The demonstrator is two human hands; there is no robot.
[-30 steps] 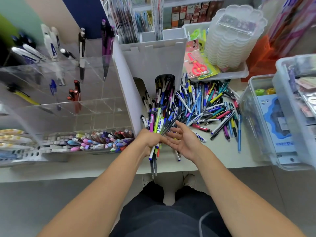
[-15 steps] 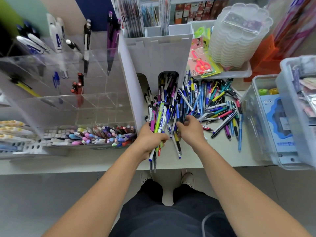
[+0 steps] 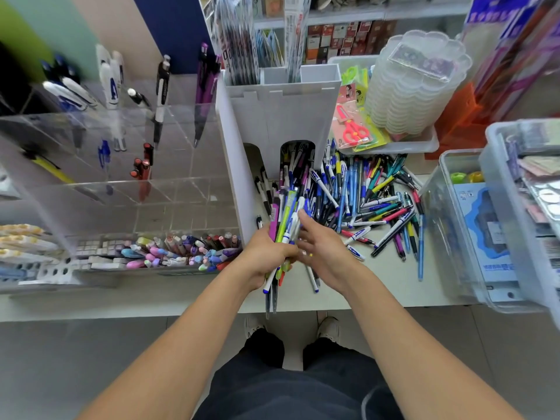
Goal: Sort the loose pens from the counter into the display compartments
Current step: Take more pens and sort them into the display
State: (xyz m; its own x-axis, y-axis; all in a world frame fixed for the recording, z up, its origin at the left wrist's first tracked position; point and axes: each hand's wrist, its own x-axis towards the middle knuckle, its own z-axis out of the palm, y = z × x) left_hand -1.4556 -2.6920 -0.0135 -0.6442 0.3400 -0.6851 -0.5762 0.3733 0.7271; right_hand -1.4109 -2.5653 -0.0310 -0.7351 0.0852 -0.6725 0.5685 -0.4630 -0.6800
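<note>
My left hand (image 3: 266,253) grips a bundle of pens (image 3: 286,219), tips pointing down past the counter edge. My right hand (image 3: 322,248) touches the bundle from the right, fingers spread against the pens. A pile of loose pens (image 3: 372,195) in many colours lies on the white counter (image 3: 378,286) to the right. The white display stand (image 3: 281,116) rises behind my hands; its arched slot (image 3: 297,159) is full of pens. A clear acrylic compartment display (image 3: 121,165) with a few pens stands at the left.
A tray of coloured markers (image 3: 181,251) sits at the left front. Clear plastic bins (image 3: 472,231) stand at the right. A white tray (image 3: 394,145) with red scissors and stacked clear lids is behind the pile. Shelves of stock fill the back.
My right hand has drawn back from the pile on the counter and come against the bundle in my left hand. The view has shifted slightly.
</note>
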